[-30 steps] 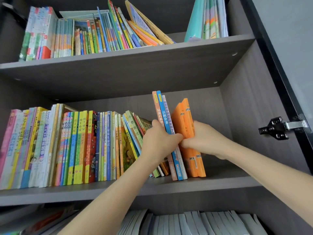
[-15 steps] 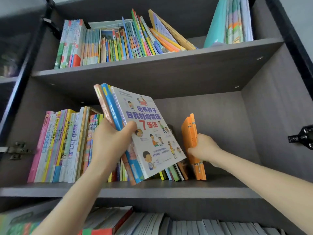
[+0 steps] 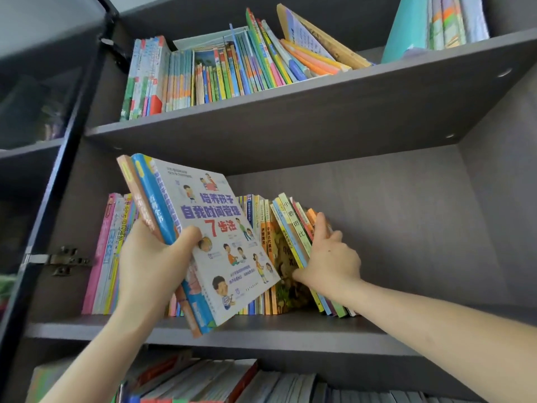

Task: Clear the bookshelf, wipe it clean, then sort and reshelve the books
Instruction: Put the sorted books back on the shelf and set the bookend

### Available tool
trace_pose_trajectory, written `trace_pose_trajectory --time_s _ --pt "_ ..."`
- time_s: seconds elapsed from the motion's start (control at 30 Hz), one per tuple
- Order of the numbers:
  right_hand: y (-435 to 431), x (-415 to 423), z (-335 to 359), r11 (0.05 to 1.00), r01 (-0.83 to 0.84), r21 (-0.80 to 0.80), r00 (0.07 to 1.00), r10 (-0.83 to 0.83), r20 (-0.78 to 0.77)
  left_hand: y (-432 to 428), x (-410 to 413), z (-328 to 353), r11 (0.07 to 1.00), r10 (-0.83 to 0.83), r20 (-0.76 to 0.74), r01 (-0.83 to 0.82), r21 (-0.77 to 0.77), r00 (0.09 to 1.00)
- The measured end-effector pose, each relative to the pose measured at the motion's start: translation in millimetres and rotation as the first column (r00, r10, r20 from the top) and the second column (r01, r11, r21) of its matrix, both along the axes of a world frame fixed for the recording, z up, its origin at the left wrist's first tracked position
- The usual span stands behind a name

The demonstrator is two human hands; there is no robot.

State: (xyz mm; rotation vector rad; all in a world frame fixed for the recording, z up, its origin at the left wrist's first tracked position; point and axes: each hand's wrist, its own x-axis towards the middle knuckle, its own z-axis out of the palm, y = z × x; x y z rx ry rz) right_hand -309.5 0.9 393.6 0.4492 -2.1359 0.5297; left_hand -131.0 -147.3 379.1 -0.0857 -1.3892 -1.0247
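Observation:
My left hand (image 3: 151, 266) grips a small stack of three books (image 3: 220, 245) tilted out in front of the middle shelf (image 3: 261, 330); the front one has a white cover with cartoon children and blue and red lettering. My right hand (image 3: 328, 257) presses against the right end of the leaning row of books (image 3: 290, 242) on that shelf, with its forefinger raised along the orange books (image 3: 312, 213), which are mostly hidden behind it. More upright books (image 3: 107, 257) stand at the shelf's left end.
The top shelf (image 3: 319, 91) holds a packed row of thin colourful books (image 3: 218, 71) and a teal group (image 3: 430, 24) at the right. Below, the lowest shelf shows book tops (image 3: 232, 382). An open door frame with a hinge (image 3: 61, 260) stands at the left. The middle shelf's right part is bare.
My left hand has drawn the three books farther out and to the left. My right hand has pushed the orange books left against the leaning row.

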Motion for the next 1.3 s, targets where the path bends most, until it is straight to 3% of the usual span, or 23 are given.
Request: trace_pose_trajectory --time_s 0.3,0.53,0.63,0.8,0.97,1.1,1.3 --pt "36.0 -8.9 11.5 0.946 -0.102 -0.307 0.991 0.122 0.048 32.5 -27.5 1.4 0.977 -0.113 0.096 0.128 -0.172 0.989" --pt "56.4 -14.2 20.0 0.885 -0.108 -0.453 0.986 0.154 0.068 48.6 -45.6 13.2 0.971 -0.143 0.164 0.171 -0.168 0.976" --pt "60.7 -13.3 20.0 0.863 -0.112 -0.492 0.982 0.171 0.077 44.6 -41.0 16.1 0.977 -0.118 0.116 0.136 -0.162 0.986" --pt "68.9 -11.4 19.8 0.839 -0.115 -0.531 0.982 0.178 0.069 42.5 -19.7 27.6 0.989 -0.134 -0.09 0.127 -0.08 0.987" --pt "70.9 -8.9 18.9 0.814 -0.101 -0.571 0.986 0.159 0.052 44.1 -9.1 33.9 0.989 -0.097 -0.107 0.084 -0.119 0.99" --pt "69.4 -7.9 18.2 0.808 -0.103 -0.58 0.987 0.157 0.044 61.1 -30.9 28.1 0.971 -0.091 0.042 0.098 -0.219 0.995" --pt "72.8 -8.3 15.7 0.817 -0.077 -0.571 0.99 0.132 0.055 80.0 -115.1 14.3 0.954 0.098 0.335 0.007 -0.3 0.937"
